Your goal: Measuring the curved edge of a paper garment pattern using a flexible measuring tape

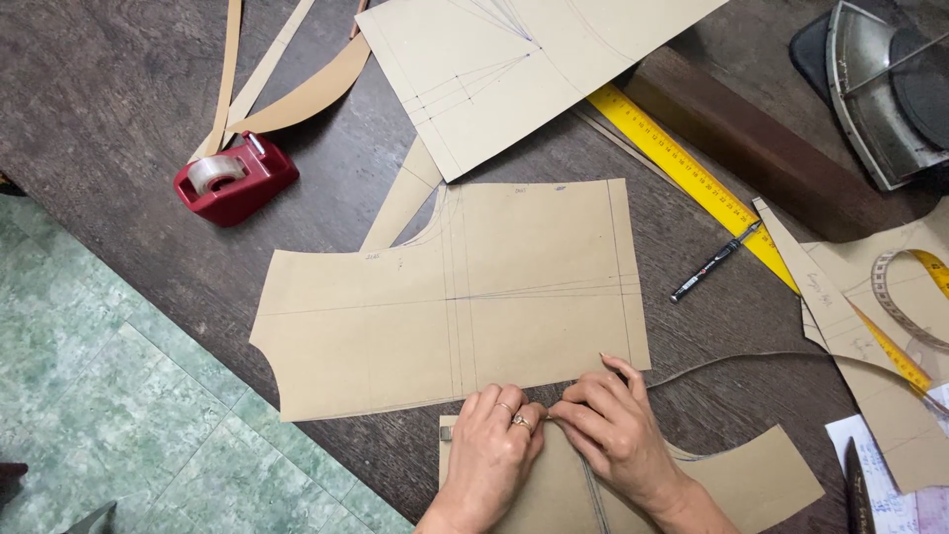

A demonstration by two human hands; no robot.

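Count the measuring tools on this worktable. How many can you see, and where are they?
2: a yellow ruler lying diagonally at upper right, and a yellow tape measure curled at the right edge. Others may be hidden under the paper pattern pieces.

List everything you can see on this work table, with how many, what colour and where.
pattern piece: one, tan paper, table centre
lower pattern piece: one, tan, bottom edge under the hands
drafted sheet: one, pale cream with pencil lines, top centre
paper strips: several, tan, top left
tape dispenser: one, red, left of centre
ruler: one, yellow, slanting right of centre
pen: one, black, beside the ruler
tape measure: one, yellow, right edge
wooden block: one, dark brown, upper right
table: one, dark wood
left hand: one, ringed, on the paper's lower edge
right hand: one, pressing beside it
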